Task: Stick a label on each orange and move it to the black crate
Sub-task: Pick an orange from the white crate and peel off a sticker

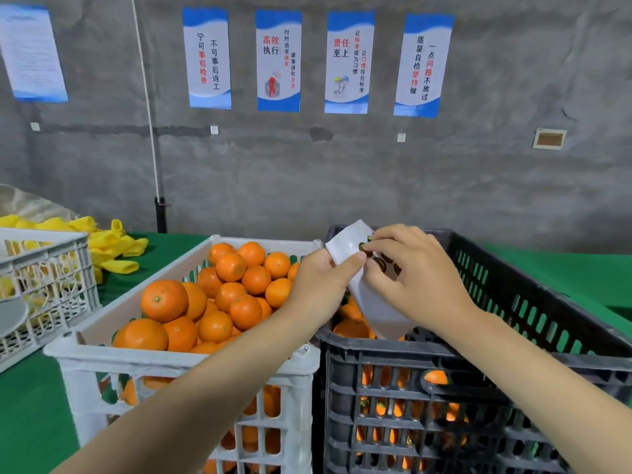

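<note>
A: Both hands are closing: left hand (318,282) is pinching the sheet (372,302) by its edge, right hand (413,271) is nipping one label (379,265) with thumb and fingertip.

B: And the fruit?

A: Black crate (444,357) is sitting at four o'clock, white crate (171,360) at eight, oranges (219,295) heaping inside it. Peeling is going on, I'd judge; next comes lifting that label clean and pressing it on an orange.

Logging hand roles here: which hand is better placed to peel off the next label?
Right. The right hand pinches a label on the label sheet, which the left hand grips steady.
</note>
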